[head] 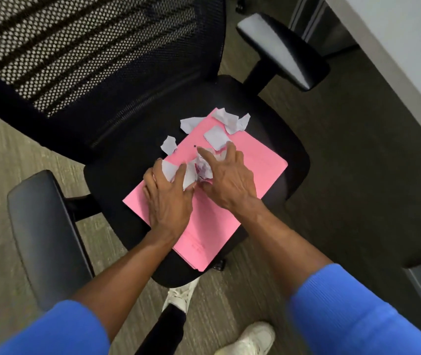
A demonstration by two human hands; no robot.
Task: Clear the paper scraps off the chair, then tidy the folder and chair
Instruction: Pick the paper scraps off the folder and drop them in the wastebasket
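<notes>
A pink folder [255, 172] lies slantwise on the black seat [117, 180] of an office chair. White paper scraps are scattered over its far end: a square scrap [216, 137], a crumpled pair at the far corner [231, 120], one at the folder's edge [190, 123] and one on the seat [169, 144]. My left hand [169, 201] and my right hand [227, 180] press together on the folder, cupping a bunched heap of scraps [199, 170] between their fingers.
The chair has a mesh backrest [89, 47] and two padded armrests, one at the left [48, 237] and one at the far right [281, 49]. A white desk edge [409, 60] runs along the right. My feet in white shoes [250, 336] stand on the carpet below.
</notes>
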